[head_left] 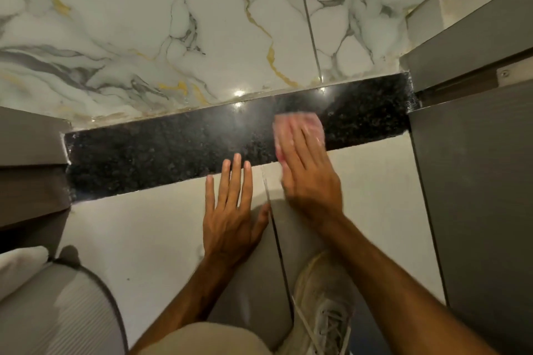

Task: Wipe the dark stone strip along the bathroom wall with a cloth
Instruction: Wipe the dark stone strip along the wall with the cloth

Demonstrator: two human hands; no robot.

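Observation:
A dark speckled stone strip point(161, 153) runs from left to right between the marble-patterned wall tile and the pale floor tile. A pink cloth point(297, 127) lies on the strip right of centre, blurred by motion. My right hand point(308, 176) presses flat on the cloth, fingers over it and palm trailing onto the pale tile. My left hand point(230, 210) rests flat on the pale tile just below the strip, fingers spread, fingertips touching the strip's lower edge, holding nothing.
White marble-look wall tiles point(202, 23) with grey and gold veins rise behind the strip. Grey door frame parts stand at the right point(473, 181) and left point(28, 153). A white sneaker point(326, 305) and a knee sit below; a grey ribbed object point(57, 311) fills the bottom left.

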